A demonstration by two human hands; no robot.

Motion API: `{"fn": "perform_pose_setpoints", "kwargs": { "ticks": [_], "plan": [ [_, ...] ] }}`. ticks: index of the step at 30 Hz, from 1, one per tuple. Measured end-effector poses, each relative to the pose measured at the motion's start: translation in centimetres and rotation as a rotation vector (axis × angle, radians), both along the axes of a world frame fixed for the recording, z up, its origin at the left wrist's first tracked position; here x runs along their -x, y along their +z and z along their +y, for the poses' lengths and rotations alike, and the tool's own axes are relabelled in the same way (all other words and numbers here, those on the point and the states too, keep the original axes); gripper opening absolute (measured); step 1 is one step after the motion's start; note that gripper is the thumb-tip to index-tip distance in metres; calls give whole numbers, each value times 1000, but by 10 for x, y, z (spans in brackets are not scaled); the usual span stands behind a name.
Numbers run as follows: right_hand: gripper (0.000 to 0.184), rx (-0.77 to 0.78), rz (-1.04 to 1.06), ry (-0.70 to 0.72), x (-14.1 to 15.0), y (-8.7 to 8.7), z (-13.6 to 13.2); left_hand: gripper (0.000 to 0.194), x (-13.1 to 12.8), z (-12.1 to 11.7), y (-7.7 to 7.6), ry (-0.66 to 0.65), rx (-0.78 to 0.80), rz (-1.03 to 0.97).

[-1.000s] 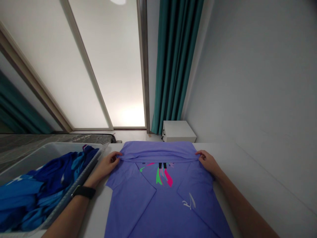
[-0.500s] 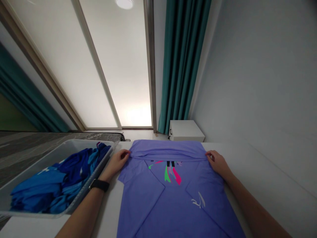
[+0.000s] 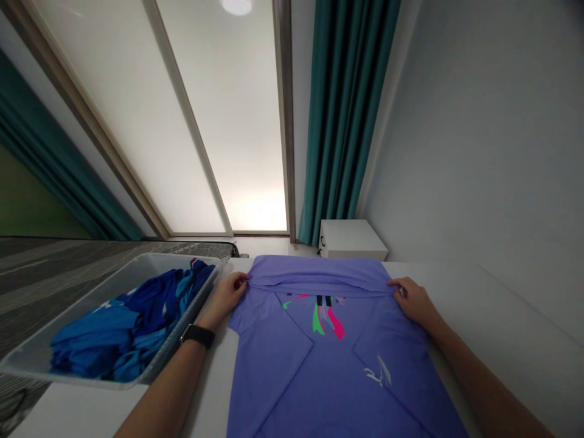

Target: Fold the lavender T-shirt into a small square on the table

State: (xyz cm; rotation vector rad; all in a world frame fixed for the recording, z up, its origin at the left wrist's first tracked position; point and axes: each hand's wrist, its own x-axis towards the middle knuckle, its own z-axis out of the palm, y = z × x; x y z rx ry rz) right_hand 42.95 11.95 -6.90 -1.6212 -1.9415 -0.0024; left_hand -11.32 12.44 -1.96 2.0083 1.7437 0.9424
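A purple T-shirt [image 3: 328, 365] with pink and green marks and a small white logo lies spread on a white table [image 3: 497, 316]. Its side parts are folded in, and its far end is doubled over into a band. My left hand [image 3: 229, 292], with a black watch on the wrist, pinches the left end of that fold. My right hand [image 3: 416, 300] is closed on the fold's right end. Both hands rest on the cloth at the table's far side.
A grey plastic bin [image 3: 180, 337] holding several blue garments [image 3: 123, 322] stands on the table's left part. Beyond the table are a small white cabinet [image 3: 352, 239], teal curtains [image 3: 344, 121] and a bright sliding door. A plain wall runs along the right.
The view has shifted, so shirt and bin now sit further right in the picture. Both hands keep their hold on the fold and have not moved along the shirt.
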Motion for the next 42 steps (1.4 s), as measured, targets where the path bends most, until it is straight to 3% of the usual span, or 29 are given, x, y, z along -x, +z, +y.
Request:
{"fn": "perform_pose_setpoints", "kwargs": {
  "ticks": [6,16,28,42],
  "plan": [
    [29,-18,-32,9,-2,-2,0,18,1,3,-5,-29,-57,67],
    [25,-15,-43,-27,-3,-5,1,14,0,-1,-1,87,-43,38],
    [31,68,11,38,-1,8,-7,31,1,2,4,3,20,63],
    [19,58,-52,47,3,10,-9,42,-1,3,4,23,33,2]
  ]
}}
